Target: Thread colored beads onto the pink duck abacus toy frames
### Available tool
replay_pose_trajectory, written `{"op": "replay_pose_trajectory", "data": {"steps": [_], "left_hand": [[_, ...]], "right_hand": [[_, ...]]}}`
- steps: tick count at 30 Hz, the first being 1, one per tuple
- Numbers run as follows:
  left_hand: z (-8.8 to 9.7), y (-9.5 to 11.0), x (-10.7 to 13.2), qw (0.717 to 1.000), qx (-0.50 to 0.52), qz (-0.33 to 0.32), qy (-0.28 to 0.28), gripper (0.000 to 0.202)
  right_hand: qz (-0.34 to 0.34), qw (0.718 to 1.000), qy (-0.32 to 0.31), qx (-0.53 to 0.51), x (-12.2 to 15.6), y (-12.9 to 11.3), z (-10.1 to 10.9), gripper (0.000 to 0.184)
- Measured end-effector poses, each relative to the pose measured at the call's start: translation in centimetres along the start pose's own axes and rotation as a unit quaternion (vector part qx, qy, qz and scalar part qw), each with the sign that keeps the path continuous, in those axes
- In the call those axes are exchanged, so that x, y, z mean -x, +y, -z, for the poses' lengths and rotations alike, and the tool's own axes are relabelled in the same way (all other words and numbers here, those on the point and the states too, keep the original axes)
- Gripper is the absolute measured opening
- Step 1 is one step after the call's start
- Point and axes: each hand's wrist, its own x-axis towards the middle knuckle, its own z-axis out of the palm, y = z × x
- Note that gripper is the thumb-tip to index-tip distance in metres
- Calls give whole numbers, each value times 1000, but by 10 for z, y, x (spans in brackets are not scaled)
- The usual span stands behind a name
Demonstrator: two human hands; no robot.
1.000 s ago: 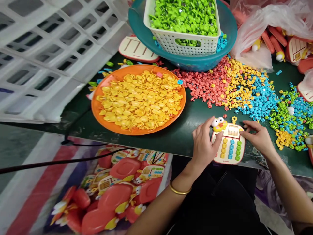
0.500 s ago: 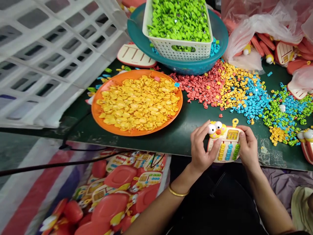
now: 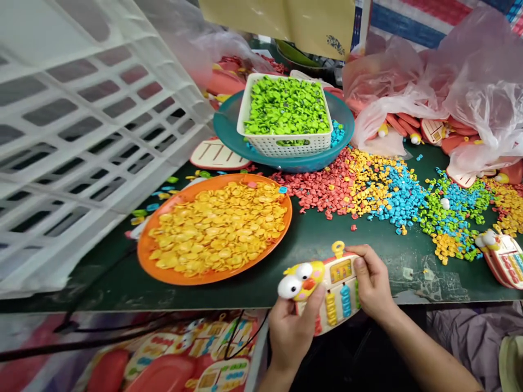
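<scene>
Left hand [image 3: 292, 332]: closed on the lower left end of the toy calculator [image 3: 342, 279], thumb up against the duck head [image 3: 300, 280].
Right hand [image 3: 371, 283]: wrapped round the toy's right edge, thumb lying on its face beside the small screen.
Toy held between both hands at the near table edge, tilted, left end low. Face towards the camera. Yellow loop [image 3: 338, 249] at its top; columns of yellow, blue and green buttons [image 3: 345, 299] show between the hands.

From the toy:
- 10 o'clock, near: orange plate [image 3: 144, 256] heaped with yellow pieces [image 3: 220, 226].
- 12 to 2 o'clock: loose heap of red, yellow, blue and green pieces [image 3: 368, 185] spread on the green table [image 3: 327, 234].
- 11 o'clock, beyond the plate: white basket [image 3: 286, 144] of green pieces [image 3: 286, 106], sitting in a teal bowl [image 3: 229, 136].
- 1 o'clock, far: pink plastic bags [image 3: 408, 92] with red toy parts inside.
- 3 o'clock, at the picture's edge: second toy calculator [image 3: 504, 261] lying on the table.
- 9 to 10 o'clock: white slatted crate [image 3: 81, 136], overhanging the table's left side.
- 8 o'clock, below the table edge: pile of red toys [image 3: 183, 365], blurred.
</scene>
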Motion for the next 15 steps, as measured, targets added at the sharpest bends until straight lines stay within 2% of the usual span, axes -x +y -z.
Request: {"op": "replay_pose_trajectory", "data": {"steps": [1, 3, 5, 7, 10, 15], "left_hand": [[4, -2, 1, 999, -16, -29, 32, 48], [9, -6, 4, 986, -56, -128, 90, 41], [7, -9, 9, 956, -103, -241, 128, 35], [1, -9, 13, 926, -144, -314, 150, 32], [-11, -4, 17, 903, -177, -362, 152, 29], [-25, 5, 26, 894, -189, -384, 132, 27]], "right_hand": [[-8, 1000, -27, -5, -1, -2, -2, 33], [-29, 997, -65, -16, -1, -8, -4, 33], [-35, 997, -70, -24, 0, -15, -2, 34], [-18, 998, -62, -22, 1, -21, 3, 34], [3, 999, -47, -17, 1, -27, 13, 32], [-1, 999, -13, -52, 2, -28, 23, 32]]}}
